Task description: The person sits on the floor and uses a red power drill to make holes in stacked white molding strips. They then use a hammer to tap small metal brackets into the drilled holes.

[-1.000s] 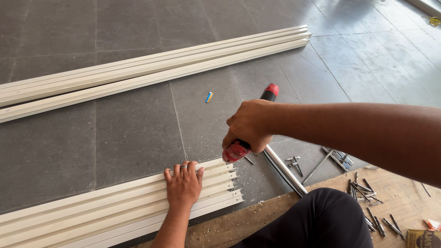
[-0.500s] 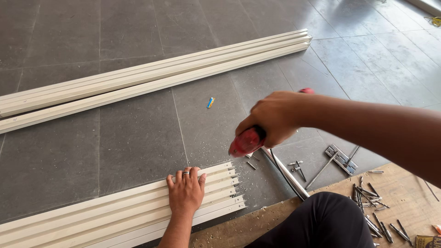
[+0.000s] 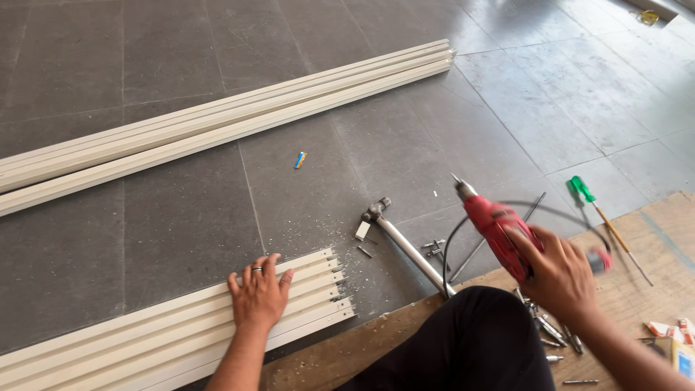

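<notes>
Left hand (image 3: pixel 259 295): fingers released, flat on white channel strips (image 3: pixel 145 340).
Right hand (image 3: pixel 561 279): grasping red drill (image 3: pixel 499 228).
Risk: raised bit could slip; cord may snag hammer (image 3: pixel 405 242).

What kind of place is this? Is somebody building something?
Probably a work site indoors. Long pale strips lie on a grey tiled floor, the right hand holds a red power drill, and a hammer and screwdriver lie nearby.

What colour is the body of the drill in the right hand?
The drill held by the right hand has a red body with a silver tip, seen in the head view.
</notes>
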